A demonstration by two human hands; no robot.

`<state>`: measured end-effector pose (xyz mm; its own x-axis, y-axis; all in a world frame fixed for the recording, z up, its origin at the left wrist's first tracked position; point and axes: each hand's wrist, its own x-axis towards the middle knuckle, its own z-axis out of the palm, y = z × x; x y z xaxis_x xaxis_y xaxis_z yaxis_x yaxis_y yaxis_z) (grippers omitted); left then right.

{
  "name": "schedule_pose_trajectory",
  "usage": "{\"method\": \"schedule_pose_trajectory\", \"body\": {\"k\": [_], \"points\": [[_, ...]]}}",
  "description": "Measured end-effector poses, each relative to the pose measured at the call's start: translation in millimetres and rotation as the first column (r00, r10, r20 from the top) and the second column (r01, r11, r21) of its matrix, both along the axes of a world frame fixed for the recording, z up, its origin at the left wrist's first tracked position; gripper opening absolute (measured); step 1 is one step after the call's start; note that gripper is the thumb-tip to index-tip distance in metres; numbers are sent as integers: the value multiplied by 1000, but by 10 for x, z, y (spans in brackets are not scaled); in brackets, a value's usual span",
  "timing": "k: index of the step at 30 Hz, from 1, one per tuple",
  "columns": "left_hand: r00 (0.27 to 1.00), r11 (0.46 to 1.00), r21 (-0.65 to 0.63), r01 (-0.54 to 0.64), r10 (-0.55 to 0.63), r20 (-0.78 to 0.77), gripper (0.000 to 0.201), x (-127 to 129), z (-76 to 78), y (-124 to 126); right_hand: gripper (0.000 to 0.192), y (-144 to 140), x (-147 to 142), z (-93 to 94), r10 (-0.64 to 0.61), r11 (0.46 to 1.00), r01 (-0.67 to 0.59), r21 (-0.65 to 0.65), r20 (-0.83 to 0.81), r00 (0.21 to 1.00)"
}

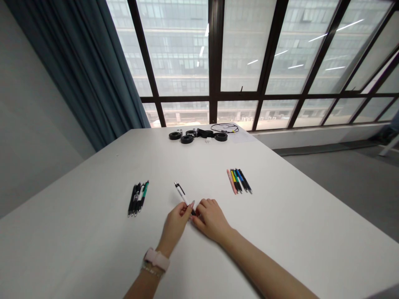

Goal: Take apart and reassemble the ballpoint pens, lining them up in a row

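A white pen with a black clip and black grip (pixel 181 192) slants between my hands, its clicker end pointing up and left. My left hand (pixel 175 222), with a pink watch on the wrist, pinches its barrel between thumb and fingers. At the pen's lower, dark end, my right hand (pixel 213 218) has its fingers closed around the tip; that tip is mostly hidden. Left of my hands lies a row of black, white and green pens (pixel 138 199). On the right is another row of pens (pixel 239 181) in pink, yellow, green, blue and black.
Toward the far end of the white table (pixel 93 195) sit several black rolls (pixel 187 139), a coiled black cable (pixel 225 128) and a sheet of paper (pixel 245 137). A blue curtain (pixel 93 70) hangs at the left. Windows run behind the table, whose right edge borders grey floor.
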<state>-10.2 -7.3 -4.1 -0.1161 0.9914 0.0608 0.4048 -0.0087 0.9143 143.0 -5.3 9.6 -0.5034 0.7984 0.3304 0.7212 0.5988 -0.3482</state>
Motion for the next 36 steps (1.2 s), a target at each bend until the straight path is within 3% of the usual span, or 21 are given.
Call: {"method": "schedule_pose_trajectory", "body": {"k": [7,14,24,36], "points": [[999,998,50,-46,46,-8,46,-52,-12,25,15,-2,-4,-7,51,998,-50,35,-3,999],[999,998,40,-40,39,15,46,-56,-57,37,12,5,2,-30,-2,1000,3,22,-66,998],[998,997,46,-55,55,4,46,-44,-57,30,13,7,-11,-42,47,998,-47,42,-3,999],[998,996,65,-59,59,0,48,-33,-10,17,14,-2,-11,1,25,1000,-25,-10,-56,998]]}}
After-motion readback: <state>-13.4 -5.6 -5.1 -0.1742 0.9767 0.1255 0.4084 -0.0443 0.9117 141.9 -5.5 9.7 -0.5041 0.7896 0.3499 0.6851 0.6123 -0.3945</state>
